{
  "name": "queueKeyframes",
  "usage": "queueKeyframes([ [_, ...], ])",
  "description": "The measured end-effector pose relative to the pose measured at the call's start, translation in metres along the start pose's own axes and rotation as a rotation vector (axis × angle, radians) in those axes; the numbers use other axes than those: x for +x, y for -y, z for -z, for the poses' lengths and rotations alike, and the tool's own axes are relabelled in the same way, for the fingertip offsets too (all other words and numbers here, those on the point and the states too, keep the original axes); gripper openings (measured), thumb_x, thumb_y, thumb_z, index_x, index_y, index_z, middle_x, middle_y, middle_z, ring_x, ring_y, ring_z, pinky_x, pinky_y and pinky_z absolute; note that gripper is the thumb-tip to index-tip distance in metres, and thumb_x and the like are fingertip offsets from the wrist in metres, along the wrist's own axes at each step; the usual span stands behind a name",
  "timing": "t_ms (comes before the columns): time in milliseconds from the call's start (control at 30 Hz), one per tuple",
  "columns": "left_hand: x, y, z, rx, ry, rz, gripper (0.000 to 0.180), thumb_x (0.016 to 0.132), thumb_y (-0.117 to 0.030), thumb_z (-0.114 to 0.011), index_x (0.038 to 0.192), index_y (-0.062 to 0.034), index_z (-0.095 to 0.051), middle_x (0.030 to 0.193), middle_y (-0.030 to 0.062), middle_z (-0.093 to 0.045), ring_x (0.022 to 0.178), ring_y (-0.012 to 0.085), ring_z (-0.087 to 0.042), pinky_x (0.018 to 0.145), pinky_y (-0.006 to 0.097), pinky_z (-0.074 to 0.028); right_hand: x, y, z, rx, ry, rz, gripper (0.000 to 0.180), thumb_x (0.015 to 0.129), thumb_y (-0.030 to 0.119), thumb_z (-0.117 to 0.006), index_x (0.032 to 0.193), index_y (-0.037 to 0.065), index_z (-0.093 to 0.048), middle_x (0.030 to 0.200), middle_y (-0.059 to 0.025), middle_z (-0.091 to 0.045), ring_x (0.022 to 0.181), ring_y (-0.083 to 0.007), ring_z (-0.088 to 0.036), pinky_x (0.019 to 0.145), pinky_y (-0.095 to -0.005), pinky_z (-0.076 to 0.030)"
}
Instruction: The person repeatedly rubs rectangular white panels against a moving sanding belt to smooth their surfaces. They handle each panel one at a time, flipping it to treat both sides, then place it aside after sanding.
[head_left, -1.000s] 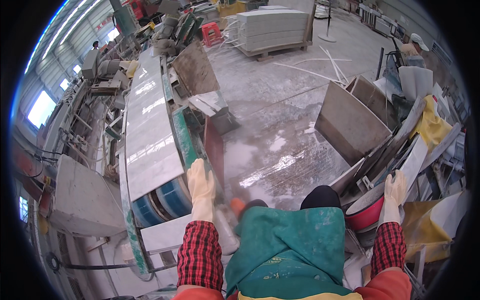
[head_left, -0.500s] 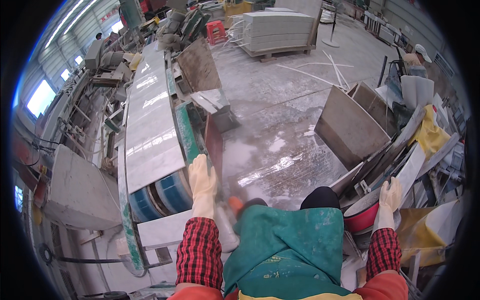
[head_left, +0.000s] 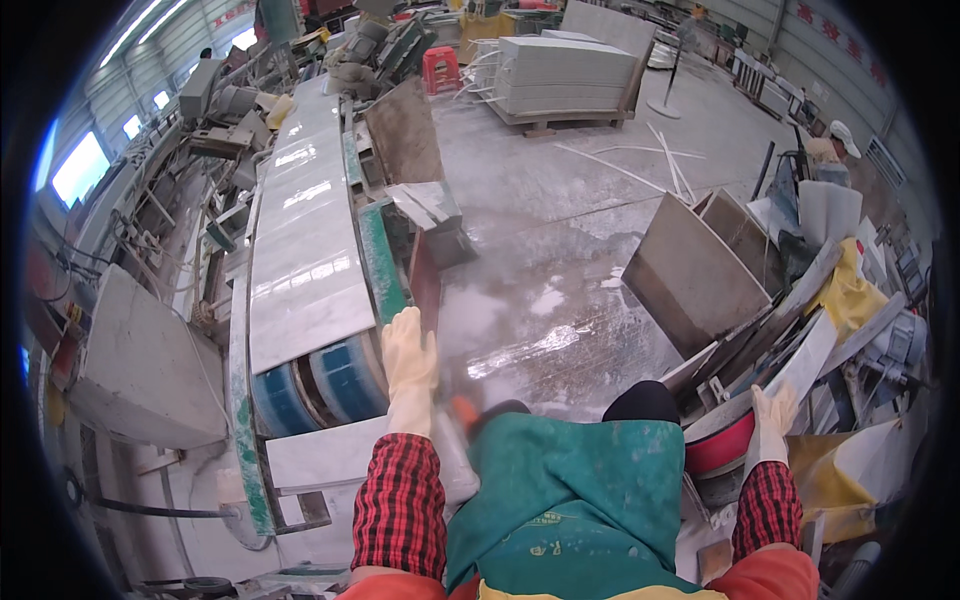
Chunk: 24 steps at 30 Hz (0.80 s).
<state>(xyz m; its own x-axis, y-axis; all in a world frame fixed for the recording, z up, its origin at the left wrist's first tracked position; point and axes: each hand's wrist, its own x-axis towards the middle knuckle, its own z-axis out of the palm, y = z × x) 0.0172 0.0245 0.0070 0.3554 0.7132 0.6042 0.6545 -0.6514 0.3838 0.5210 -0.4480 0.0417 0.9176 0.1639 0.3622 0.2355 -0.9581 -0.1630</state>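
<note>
"Two cream-gloved hands in view; what are they holding?"

"Nothing that I can see. The left hand [head_left: 408, 370] is just beside the near end of the green-painted metal side rail [head_left: 380, 255], to the right of the blue cylindrical roller sections [head_left: 345, 385]. Its fingers point forward, but their undersides are hidden, so I can't tell whether they hook over anything. The right hand [head_left: 772, 425] is at the red-sided round drum with a pale top [head_left: 722, 447], fingers loosely stretched out and empty."

"Why so wide apart?"

"For support, I'd guess, one on either side of the dark green apron [head_left: 570, 480] spread over the lap. Firm contact isn't clear on either side."

"And the stone?"

"The row of flat, white, faintly grey-veined slabs [head_left: 310, 240] lies to the person's left, beyond the rollers. They lie flat, end to end, presumably so the bed beneath carries them evenly."

"Which way does the row point?"

"Its long axis runs away from the person, leaning a little rightward with distance. The near end faces back this way, its edge by the rollers; the shiny face is up. The drum is round, so it has no obvious long axis."

"What's propped at the right?"

"A broad brown flat board [head_left: 690, 265], tilted, and a long white strip [head_left: 815, 360] slanting near the right hand, probably leaned there to save floor space."
</note>
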Motion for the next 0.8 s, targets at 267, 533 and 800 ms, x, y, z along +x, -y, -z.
queueKeyframes([
  [267,0.001,-0.005,0.001,-0.092,0.001,0.108,0.043,0.082,-0.008,-0.069,0.124,0.0002,-0.059,0.121,0.0206,-0.064,0.117,0.0379,-0.058,0.105,0.048,-0.042,0.029,-0.022,-0.004,-0.015,0.289,-0.306,0.096,0.062,0.035,-0.086,0.147,0.01,-0.049,0.142,-0.0248,-0.055,0.134,-0.0408,-0.05,0.112,-0.0471,-0.042],
  [533,0.007,-0.008,0.013,-0.032,-0.065,0.055,0.022,0.08,-0.009,-0.068,0.099,-0.0034,-0.059,0.098,0.0145,-0.062,0.101,0.0336,-0.057,0.092,0.045,-0.042,0.02,0.047,0.083,1.072,0.123,-0.665,0.062,0.067,0.019,-0.081,0.124,0.005,-0.063,0.116,-0.0071,-0.067,0.101,-0.0254,-0.065,0.087,-0.037,-0.051],
  [800,0.001,-0.002,-0.005,-0.023,-0.035,0.006,0.035,0.082,-0.009,-0.068,0.116,-0.0004,-0.061,0.112,0.0176,-0.065,0.112,0.0362,-0.057,0.102,0.047,-0.041,0.029,0.149,0.076,1.478,0.468,-0.601,0.053,0.075,0.035,-0.081,0.121,0.015,-0.065,0.111,-0.0032,-0.062,0.097,-0.0236,-0.059,0.074,-0.0426,-0.05],
])
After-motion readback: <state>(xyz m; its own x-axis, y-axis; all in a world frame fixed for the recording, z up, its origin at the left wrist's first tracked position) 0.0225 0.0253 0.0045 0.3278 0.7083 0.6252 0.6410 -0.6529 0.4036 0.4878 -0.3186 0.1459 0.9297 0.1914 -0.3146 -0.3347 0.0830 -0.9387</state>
